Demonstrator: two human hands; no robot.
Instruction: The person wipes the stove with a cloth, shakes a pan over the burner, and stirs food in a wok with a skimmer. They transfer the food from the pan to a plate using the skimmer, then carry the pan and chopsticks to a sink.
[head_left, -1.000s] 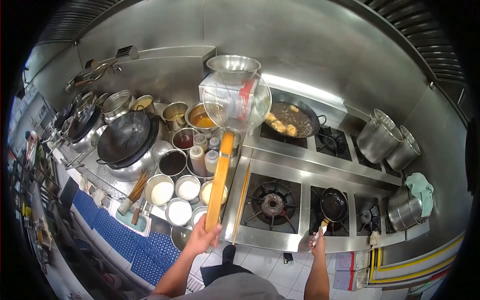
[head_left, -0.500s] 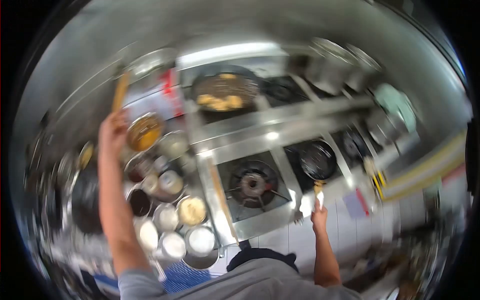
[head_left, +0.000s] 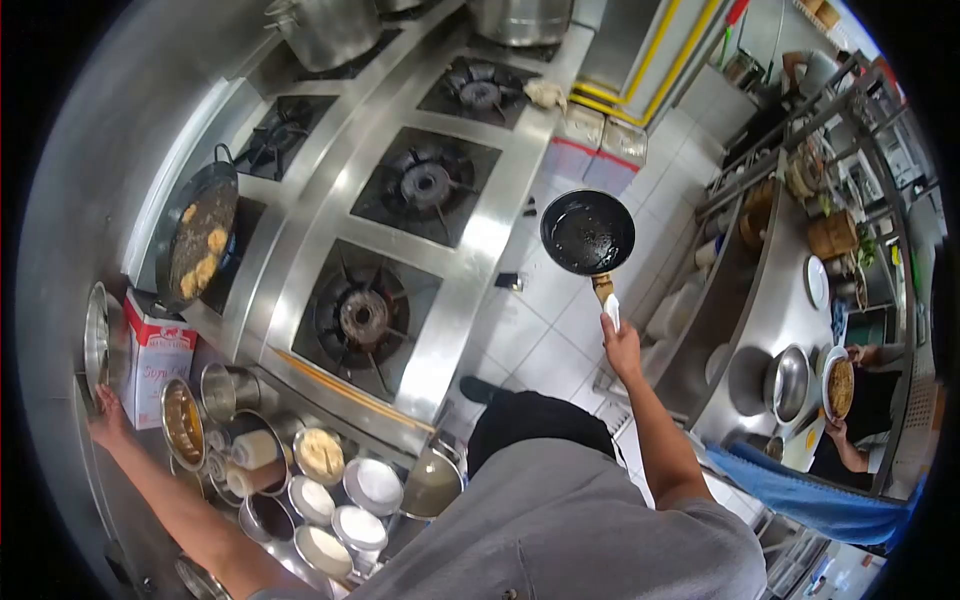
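Observation:
My left hand [head_left: 112, 420] is at the far left, reaching to the lower edge of a round metal lid or bowl [head_left: 97, 335] beside the red and white oil tin [head_left: 160, 365]; its fingers are partly hidden. My right hand [head_left: 621, 346] is closed around the handle of a black frying pan [head_left: 588, 232], with a white cloth or paper between hand and handle. The pan hangs over the tiled floor and its dark inside looks oily. Near my left forearm are a metal bowl of orange liquid [head_left: 183, 424] and squeeze bottles [head_left: 252, 450].
A large pan [head_left: 205, 240] with frying pieces sits on the back burner. In front are gas burners [head_left: 363, 315] and bowls of white ingredients [head_left: 373, 485]. At the right, a co-worker's hands hold a plate of food [head_left: 840, 385] over a steel counter [head_left: 745, 345].
The view has turned right. The black pan has left its burner in my right hand and is now over the floor. My left hand no longer shows the wooden-looking stick it held.

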